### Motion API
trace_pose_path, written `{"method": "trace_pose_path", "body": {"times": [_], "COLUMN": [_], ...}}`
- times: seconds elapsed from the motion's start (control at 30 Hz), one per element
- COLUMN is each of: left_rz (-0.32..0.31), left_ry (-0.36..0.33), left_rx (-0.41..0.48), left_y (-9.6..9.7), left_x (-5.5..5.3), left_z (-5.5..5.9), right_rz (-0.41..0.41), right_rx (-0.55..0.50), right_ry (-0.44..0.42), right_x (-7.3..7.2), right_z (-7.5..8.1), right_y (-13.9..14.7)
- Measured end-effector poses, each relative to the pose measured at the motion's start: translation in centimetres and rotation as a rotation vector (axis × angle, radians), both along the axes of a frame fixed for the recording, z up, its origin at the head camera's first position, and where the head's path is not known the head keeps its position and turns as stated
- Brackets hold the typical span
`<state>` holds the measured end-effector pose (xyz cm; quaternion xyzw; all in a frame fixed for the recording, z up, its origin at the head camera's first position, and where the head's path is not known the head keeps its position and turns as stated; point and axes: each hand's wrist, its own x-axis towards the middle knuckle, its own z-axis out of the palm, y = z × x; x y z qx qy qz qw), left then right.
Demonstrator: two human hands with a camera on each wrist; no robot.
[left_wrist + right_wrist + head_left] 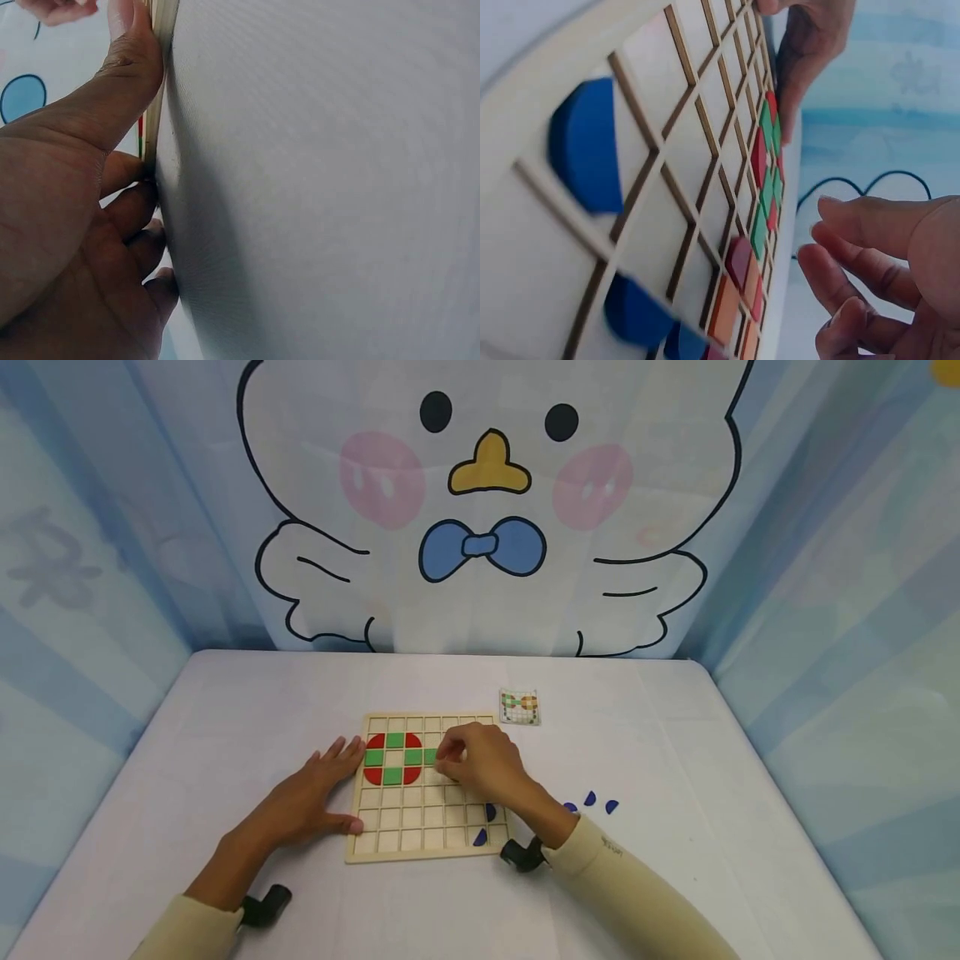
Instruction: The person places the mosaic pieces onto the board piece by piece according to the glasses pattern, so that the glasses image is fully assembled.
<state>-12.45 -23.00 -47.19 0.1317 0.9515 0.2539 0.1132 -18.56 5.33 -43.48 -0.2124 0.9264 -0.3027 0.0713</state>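
Observation:
A wooden grid board [402, 842] lies on the table. On its left side, red rounded pieces [376, 742] and green square tiles [394, 741] form a ring, and one more green tile [430, 757] sits to its right. My left hand [318, 793] rests at the board's left edge, thumb [124, 64] against the rim. Above the board's right half hovers my right hand [483, 764], thumb and fingers bent with a small gap between them and nothing visible inside. Under it, hidden from the head view, orange tiles [724, 311] and a dark red piece [739, 259] sit in the grid.
Two blue rounded pieces [480, 837] lie at the board's near right corner. More blue pieces [590, 798] are scattered on the table to the right, beside the right forearm. A small pattern card [520, 707] lies past the board's far right corner. A printed curtain [480, 610] hangs behind the table.

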Motion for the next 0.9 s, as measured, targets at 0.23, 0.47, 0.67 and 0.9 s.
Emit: {"method": "trace_pose_path", "body": {"times": [0.23, 0.47, 0.67, 0.9], "left_rz": [0.000, -0.005, -0.006, -0.002], "left_ry": [-0.024, -0.017, -0.027, -0.016], "left_rx": [-0.001, -0.007, 0.003, -0.005], "left_y": [0.0, 0.1, 0.1, 0.1], "left_x": [0.0, 0.1, 0.0, 0.0], "left_z": [0.1, 0.4, 0.3, 0.1], "right_rz": [-0.119, -0.239, -0.327, -0.340], "right_rx": [0.021, 0.036, 0.063, 0.113], "right_ry": [-0.029, -0.060, -0.096, -0.092], "right_x": [0.6, 1.0, 1.3, 2.2], "right_z": [0.5, 0.5, 0.6, 0.6], "right_y": [3.1, 7.2, 10.7, 14.4]}}
